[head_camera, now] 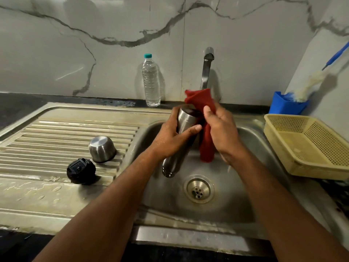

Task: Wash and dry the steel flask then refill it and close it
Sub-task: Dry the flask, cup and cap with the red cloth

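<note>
My left hand (pixel 172 138) grips the steel flask (pixel 184 125) around its middle and holds it tilted over the sink basin (pixel 243 201). One end of the flask points down toward the drain. My right hand (pixel 220 129) holds a red cloth (pixel 203 103) against the flask's upper end, and the cloth's tail hangs down beside the flask. On the draining board stand the steel cup lid (pixel 102 148), upside down, and the black stopper (pixel 81 171).
A clear plastic water bottle (pixel 150 80) with a teal cap stands against the marble wall. The tap (pixel 206 67) rises behind the cloth, with no water visibly running. A yellow perforated basket (pixel 309 146) and a blue holder (pixel 287 104) with a brush sit on the right. The draining board (pixel 56 129) is wet.
</note>
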Motion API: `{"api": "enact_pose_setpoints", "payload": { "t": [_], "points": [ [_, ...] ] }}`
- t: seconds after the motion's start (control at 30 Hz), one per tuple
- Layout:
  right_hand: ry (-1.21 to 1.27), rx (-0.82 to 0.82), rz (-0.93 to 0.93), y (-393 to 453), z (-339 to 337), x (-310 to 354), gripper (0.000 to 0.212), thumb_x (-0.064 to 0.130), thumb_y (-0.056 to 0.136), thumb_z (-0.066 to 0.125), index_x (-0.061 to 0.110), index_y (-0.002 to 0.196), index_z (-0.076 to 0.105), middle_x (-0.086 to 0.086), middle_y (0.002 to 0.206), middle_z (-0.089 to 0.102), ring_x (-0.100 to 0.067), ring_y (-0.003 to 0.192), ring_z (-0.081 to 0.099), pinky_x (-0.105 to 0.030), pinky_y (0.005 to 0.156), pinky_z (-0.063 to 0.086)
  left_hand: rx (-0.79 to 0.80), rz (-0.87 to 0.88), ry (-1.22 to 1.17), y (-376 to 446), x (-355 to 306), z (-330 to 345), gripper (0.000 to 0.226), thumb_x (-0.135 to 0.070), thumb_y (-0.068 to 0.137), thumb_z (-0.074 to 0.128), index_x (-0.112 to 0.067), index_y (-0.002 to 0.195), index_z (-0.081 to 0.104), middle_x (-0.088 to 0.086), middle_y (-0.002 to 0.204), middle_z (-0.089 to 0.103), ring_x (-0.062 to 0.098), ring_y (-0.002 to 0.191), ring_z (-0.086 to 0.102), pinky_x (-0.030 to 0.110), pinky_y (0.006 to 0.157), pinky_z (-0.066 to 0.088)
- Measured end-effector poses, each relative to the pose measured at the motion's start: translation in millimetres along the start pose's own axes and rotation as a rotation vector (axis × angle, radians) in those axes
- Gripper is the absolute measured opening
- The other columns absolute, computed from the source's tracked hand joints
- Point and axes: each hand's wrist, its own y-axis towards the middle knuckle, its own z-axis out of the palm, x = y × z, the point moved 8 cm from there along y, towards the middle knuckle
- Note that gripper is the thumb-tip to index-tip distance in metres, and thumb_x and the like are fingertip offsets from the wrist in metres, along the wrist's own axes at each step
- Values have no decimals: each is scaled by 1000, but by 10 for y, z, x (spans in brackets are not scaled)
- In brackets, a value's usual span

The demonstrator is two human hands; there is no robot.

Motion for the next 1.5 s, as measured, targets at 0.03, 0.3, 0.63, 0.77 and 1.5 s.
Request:
{"api": "enact_pose_setpoints", "payload": {
  "t": [0.03, 0.3, 0.63, 0.77, 1.5],
  "points": [
    [-212, 93, -85, -20, 49, 39, 35, 34, 102, 45, 29, 130, 66, 1, 120, 73, -12, 113, 67, -40, 101, 52, 13, -15, 31, -8, 31, 18, 51, -29, 96, 75, -41, 135, 44, -11, 118, 68, -7, 104, 68, 21, 92, 58],
    [-563, 174, -187, -49, 218, -16, 51, 34, 105, 43, 22, 154, 45, -4, 149, 57, -19, 137, 51, -44, 118, 40, 23, -62, 84, -33, 100, -6, 46, -17, 94, 77, -29, 129, 50, -15, 113, 67, -7, 101, 65, 16, 96, 53],
    [-413, 97, -191, 6, 108, -91, 45, 36, 99, 46, 16, 135, 65, -7, 115, 74, -11, 101, 68, -42, 95, 56, -26, -18, 184, -34, 45, -65, 57, -35, 90, 81, -28, 138, 51, -13, 121, 69, -5, 109, 66, 16, 96, 54],
    [-442, 138, -196, -38, 103, -103, 55, 45, 99, 44, 22, 148, 54, -11, 139, 65, -23, 130, 60, -51, 109, 48, 25, -66, 198, -19, 101, 60, 52, -32, 93, 79, -22, 136, 51, -11, 116, 70, -7, 104, 66, 14, 93, 53],
    [-481, 181, -476, -157, 223, 27, 48, 24, 104, 46, 15, 151, 50, -3, 150, 57, -13, 142, 48, -43, 119, 39, -75, -40, 78, -33, 62, -6, 46, -24, 93, 78, -27, 130, 52, -18, 113, 67, -15, 102, 62, 13, 93, 51]
  ]
}}
